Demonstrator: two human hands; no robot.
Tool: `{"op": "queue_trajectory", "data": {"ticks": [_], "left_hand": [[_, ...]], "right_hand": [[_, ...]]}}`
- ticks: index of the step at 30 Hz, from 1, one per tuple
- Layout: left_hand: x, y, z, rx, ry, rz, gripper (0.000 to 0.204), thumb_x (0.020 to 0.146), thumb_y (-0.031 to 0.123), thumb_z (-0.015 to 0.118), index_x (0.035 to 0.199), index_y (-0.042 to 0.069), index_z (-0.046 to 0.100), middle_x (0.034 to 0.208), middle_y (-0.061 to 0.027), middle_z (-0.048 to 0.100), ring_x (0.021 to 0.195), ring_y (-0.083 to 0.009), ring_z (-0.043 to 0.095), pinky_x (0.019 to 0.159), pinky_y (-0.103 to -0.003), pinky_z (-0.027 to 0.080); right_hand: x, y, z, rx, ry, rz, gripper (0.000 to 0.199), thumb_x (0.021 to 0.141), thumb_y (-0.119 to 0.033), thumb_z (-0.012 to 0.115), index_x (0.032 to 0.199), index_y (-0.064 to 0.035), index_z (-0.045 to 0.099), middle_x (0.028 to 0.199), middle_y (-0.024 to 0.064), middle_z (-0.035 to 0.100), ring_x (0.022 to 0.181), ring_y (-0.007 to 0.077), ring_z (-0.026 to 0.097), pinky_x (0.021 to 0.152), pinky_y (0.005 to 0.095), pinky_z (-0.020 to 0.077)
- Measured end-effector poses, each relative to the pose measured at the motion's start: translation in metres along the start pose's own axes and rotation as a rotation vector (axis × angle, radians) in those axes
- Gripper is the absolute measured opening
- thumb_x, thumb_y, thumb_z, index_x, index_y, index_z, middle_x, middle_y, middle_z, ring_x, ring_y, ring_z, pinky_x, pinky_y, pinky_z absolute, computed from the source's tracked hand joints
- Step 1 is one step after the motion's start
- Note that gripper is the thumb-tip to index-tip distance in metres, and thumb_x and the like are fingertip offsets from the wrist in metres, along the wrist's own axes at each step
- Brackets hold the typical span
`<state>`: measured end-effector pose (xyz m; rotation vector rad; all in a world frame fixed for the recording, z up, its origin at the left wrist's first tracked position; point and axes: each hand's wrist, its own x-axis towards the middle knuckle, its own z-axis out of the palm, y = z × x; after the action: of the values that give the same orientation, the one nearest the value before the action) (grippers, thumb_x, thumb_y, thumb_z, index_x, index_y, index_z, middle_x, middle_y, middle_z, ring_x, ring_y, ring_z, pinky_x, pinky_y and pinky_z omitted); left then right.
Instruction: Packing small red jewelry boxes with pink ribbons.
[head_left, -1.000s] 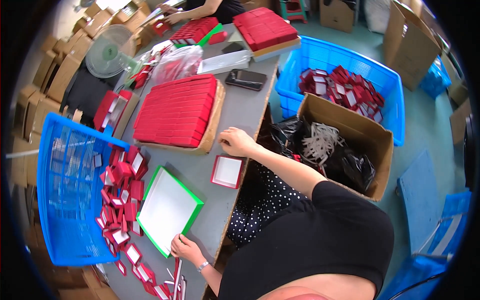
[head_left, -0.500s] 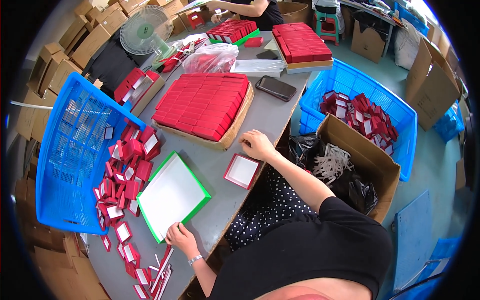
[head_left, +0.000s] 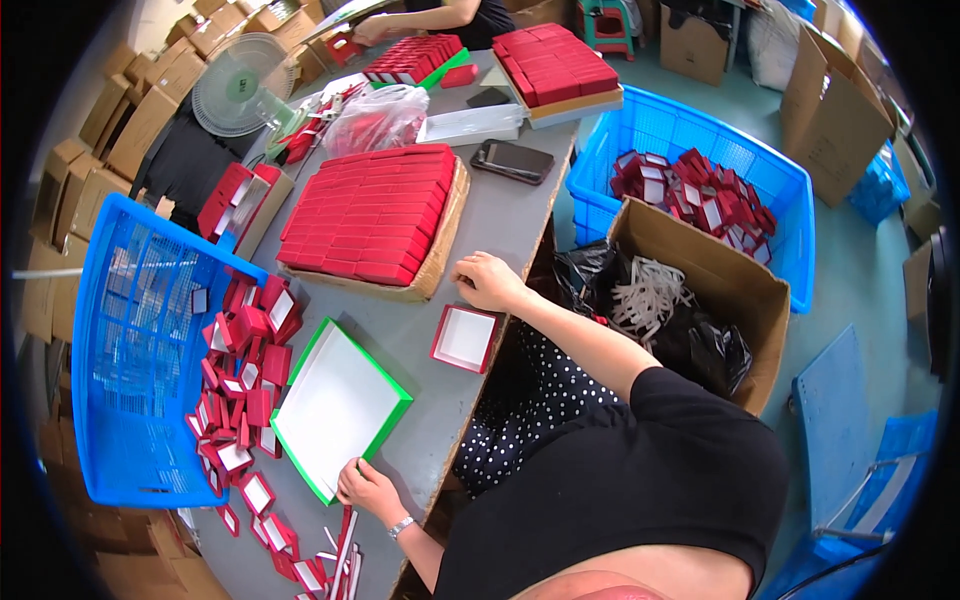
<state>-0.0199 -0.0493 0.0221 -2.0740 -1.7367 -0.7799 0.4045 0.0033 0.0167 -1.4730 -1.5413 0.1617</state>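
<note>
My left hand (head_left: 368, 487) is closed at the near edge of a shallow white tray with a green rim (head_left: 383, 425), its fingers curled over the rim. The tray lies flat on the table, its white inside showing nothing in it. My right hand (head_left: 488, 282) rests on the table with curled fingers; what is under them, if anything, is hidden. Just below it sits a small square red box part with a white inside (head_left: 465, 338), apart from the hand. Beyond stands a carton packed with rows of red boxes (head_left: 368, 215).
A tipped blue crate (head_left: 140, 350) spills red box parts (head_left: 245, 385) at left. Red and white strips (head_left: 346, 560) lie near my left hand. A phone (head_left: 512, 160) lies farther back. To the right are an open carton (head_left: 740, 270) and another blue crate (head_left: 700, 115). Someone works across the table.
The whole view has shifted, so things on the table appear a little farther left. Both hands stay at the same places on the table and tray.
</note>
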Motion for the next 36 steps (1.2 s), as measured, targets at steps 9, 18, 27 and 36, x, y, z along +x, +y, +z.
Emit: {"op": "queue_trajectory", "data": {"ticks": [9,18,27,36], "left_hand": [[-0.003,-0.005,0.006,0.044,-0.012,0.034,0.023,0.096,0.028,0.047,0.093,0.008,0.060,0.093,-0.0067,0.062,0.095,-0.0276,0.056,0.086,-0.044,0.034],[0.000,-0.002,0.008,0.065,-0.022,0.029,0.026,0.098,0.029,0.046,0.095,0.008,0.060,0.095,-0.0059,0.063,0.093,-0.0282,0.057,0.083,-0.044,0.036],[-0.002,-0.005,0.005,0.065,-0.017,0.017,0.023,0.095,0.027,0.048,0.094,0.008,0.060,0.094,-0.0076,0.063,0.095,-0.0293,0.056,0.087,-0.046,0.034],[-0.003,0.001,0.000,0.028,-0.006,-0.018,0.020,0.095,0.025,0.048,0.092,0.008,0.059,0.094,-0.0071,0.062,0.098,-0.0281,0.055,0.094,-0.046,0.031]], "right_hand": [[-0.002,0.005,0.005,-0.009,0.049,0.037,0.010,0.075,-0.010,0.057,0.082,-0.0047,0.062,0.081,0.0109,0.064,0.085,0.0322,0.059,0.078,0.0416,0.0488],[-0.002,0.006,-0.005,0.046,0.012,0.079,0.008,0.074,-0.011,0.057,0.079,-0.0057,0.061,0.081,0.0082,0.064,0.087,0.0286,0.057,0.079,0.0388,0.0483],[-0.002,0.002,0.002,0.027,0.011,0.071,0.012,0.075,-0.012,0.055,0.081,-0.0053,0.062,0.083,0.0119,0.065,0.090,0.0322,0.058,0.081,0.0423,0.0486],[0.000,-0.004,-0.004,0.025,-0.027,0.046,0.013,0.075,-0.011,0.055,0.084,-0.0043,0.062,0.086,0.0109,0.064,0.089,0.0318,0.059,0.081,0.0413,0.0488]]}}
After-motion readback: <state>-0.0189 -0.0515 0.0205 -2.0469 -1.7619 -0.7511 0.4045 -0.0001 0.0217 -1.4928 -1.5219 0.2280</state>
